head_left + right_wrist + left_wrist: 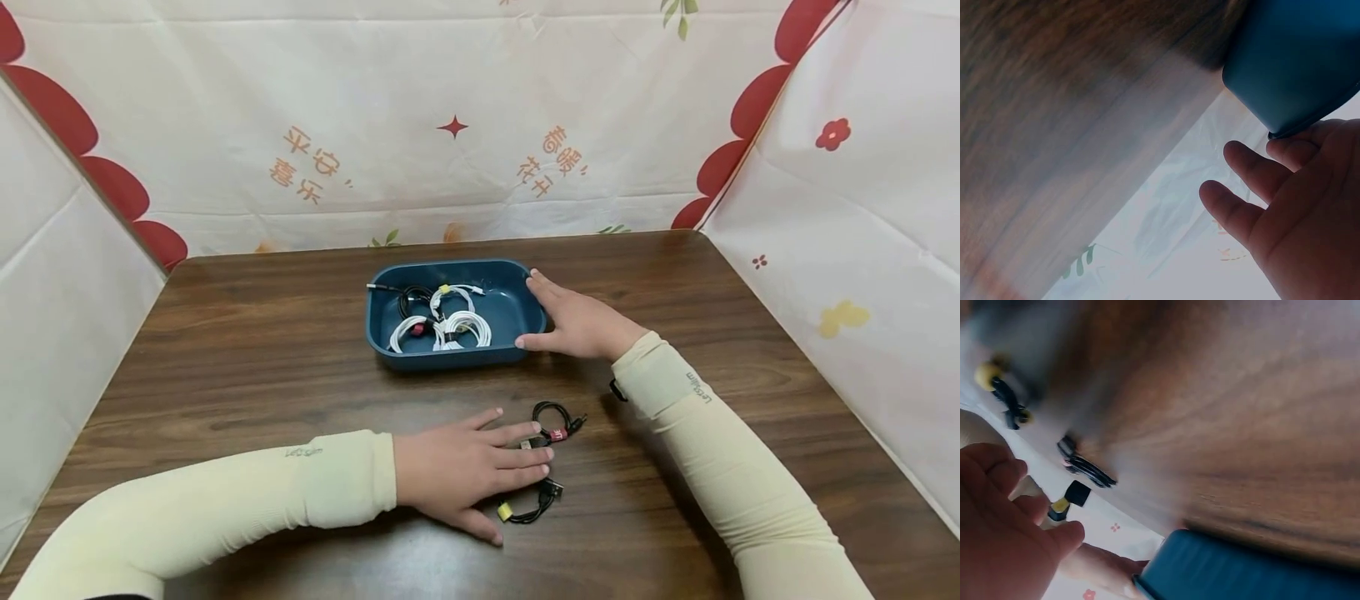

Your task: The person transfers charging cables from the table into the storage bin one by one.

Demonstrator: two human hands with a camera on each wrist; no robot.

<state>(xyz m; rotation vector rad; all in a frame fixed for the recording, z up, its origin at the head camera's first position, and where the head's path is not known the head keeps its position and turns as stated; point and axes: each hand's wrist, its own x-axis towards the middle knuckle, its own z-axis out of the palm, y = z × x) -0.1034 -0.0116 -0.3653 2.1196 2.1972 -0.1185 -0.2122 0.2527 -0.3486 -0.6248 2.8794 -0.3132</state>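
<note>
My left hand (468, 467) is spread over the table with straight fingers, nothing visibly gripped. Close to its fingertips lie two short black cables: a coiled one with a red tie (557, 434) and a USB cable with a yellow tie (534, 515). The fingers partly cover both in the head view. At the right end of a blue bin (457, 360), my right hand (581, 323) touches the rim, its thumb at the front corner and its fingers at the back. Coiled white cables (468, 321) and a black cable (405, 300) lie inside the bin.
The brown wooden table (247, 367) ends at a white patterned curtain (420, 75) at the back. Similar sheets hang along the left and right sides. A thin black cable end with a metal plug (372, 287) pokes over the bin's left rim.
</note>
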